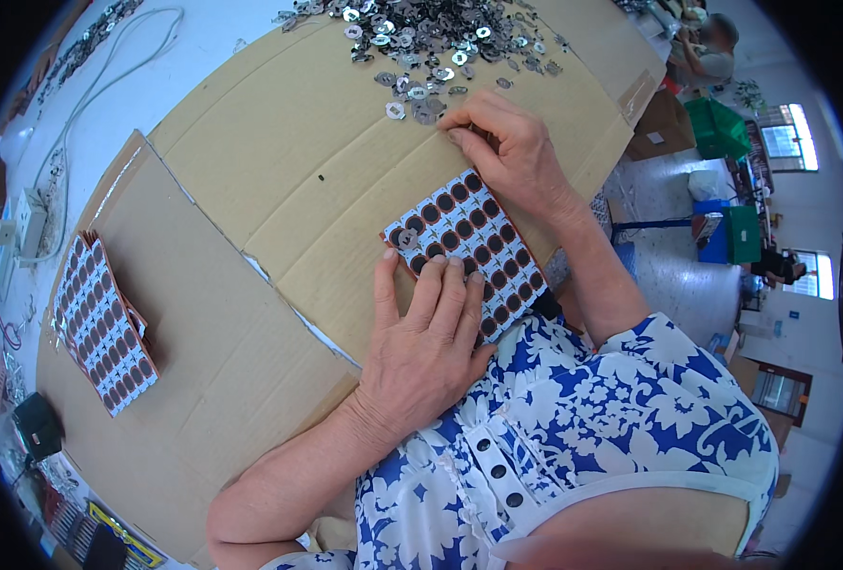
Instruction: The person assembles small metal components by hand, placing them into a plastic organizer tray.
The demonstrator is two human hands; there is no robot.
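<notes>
A panel of white circuit boards with rows of dark round pads lies tilted on the cardboard close to my body. My left hand rests flat across its near left part, fingers stretched out and apart. One small metal disc with side tabs sits on a pad near the panel's left corner, beyond my left fingertips. Past the panel's far edge, my right hand has thumb and index finger pressed together beside the edge of a heap of similar metal pieces. Whatever its fingertips may hold is hidden.
Cardboard sheets cover the table, with a torn seam at left. A stack of similar panels lies on the left. White cables and a power strip are beyond it. Green bins and another person are at far right.
</notes>
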